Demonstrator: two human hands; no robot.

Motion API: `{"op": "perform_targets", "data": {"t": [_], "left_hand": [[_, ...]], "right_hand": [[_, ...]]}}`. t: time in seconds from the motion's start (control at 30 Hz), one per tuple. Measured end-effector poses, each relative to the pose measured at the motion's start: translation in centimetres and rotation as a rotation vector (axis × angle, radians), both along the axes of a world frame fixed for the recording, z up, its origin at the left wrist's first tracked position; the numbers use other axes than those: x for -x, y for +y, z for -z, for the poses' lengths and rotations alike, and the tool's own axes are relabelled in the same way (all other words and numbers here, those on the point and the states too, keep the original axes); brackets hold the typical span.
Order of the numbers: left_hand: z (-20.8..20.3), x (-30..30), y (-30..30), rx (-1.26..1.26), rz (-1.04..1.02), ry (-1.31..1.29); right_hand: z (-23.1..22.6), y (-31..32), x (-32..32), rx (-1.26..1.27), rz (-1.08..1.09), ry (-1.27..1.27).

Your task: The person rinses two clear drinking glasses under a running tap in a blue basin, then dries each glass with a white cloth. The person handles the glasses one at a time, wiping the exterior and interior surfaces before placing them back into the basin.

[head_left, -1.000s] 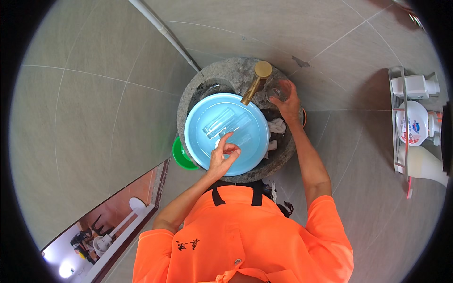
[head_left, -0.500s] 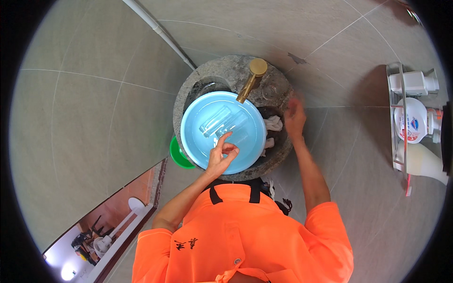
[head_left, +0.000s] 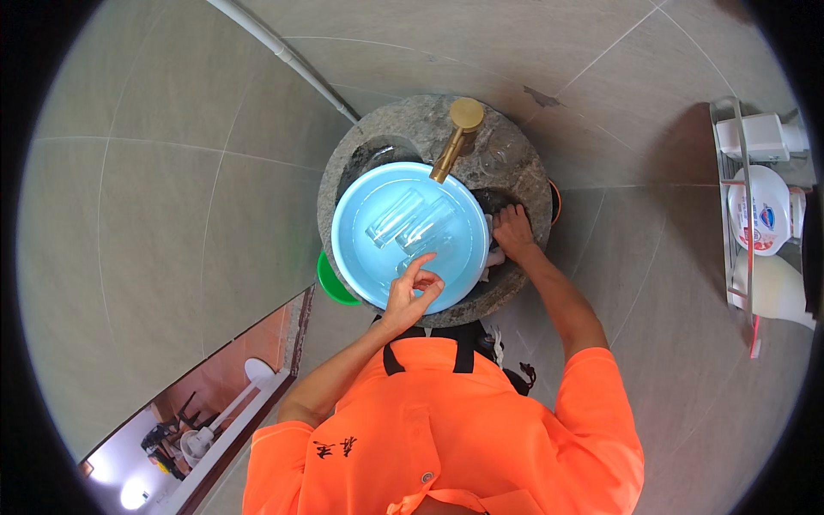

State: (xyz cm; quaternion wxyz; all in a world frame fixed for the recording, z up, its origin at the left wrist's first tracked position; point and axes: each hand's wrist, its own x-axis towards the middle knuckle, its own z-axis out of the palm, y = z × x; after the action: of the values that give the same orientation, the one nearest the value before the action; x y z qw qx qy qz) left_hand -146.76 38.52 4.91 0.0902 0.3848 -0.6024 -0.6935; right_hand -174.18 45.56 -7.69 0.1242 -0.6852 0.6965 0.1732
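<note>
A light blue basin (head_left: pixel 346 260) of water sits on the round stone sink. Two clear drinking glasses (head_left: pixel 397 220) lie side by side in it. Another clear shape shows faintly near my left fingers; I cannot make it out. My left hand (head_left: pixel 410 302) hovers over the basin's near part, open, its index finger and thumb bent and apart, with nothing seen between them. To the basin's right, my right hand (head_left: pixel 513 233) reaches into the sink bowl. Its fingers curl down over a crumpled white cloth (head_left: pixel 493 258), partly hidden by the hand.
A brass faucet (head_left: pixel 455 148) rises behind the basin on the stone sink (head_left: pixel 412 112). A green basin (head_left: pixel 333 283) stands lower at the left. On the right wall, a metal rack (head_left: pixel 726 206) holds several white bottles. A white pipe (head_left: pixel 283 50) runs up the corner.
My right hand has come down from the sink's right rim into the bowl, onto the white cloth. The left hand has shifted slightly nearer and to the right.
</note>
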Motion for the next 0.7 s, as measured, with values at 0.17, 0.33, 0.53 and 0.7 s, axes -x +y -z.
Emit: {"op": "perform_targets", "data": {"t": [0.17,0.33,0.53,0.7], "left_hand": [[0.6,-0.2,0.3,0.032,0.002,0.0],[0.1,2.6,0.5,0.213,0.055,-0.002],[-1.4,7.6,0.9,0.546,0.174,0.163],[-1.5,9.7,0.4,0.705,0.27,0.212]], "right_hand": [[-6.3,0.4,-0.4,0.088,0.222,-0.138],[-15.0,2.9,-0.6,0.203,0.3,-0.294],[-25.8,2.9,-2.3,0.358,0.299,-0.461],[-27.8,2.6,-1.5,0.412,0.462,-0.898]]}}
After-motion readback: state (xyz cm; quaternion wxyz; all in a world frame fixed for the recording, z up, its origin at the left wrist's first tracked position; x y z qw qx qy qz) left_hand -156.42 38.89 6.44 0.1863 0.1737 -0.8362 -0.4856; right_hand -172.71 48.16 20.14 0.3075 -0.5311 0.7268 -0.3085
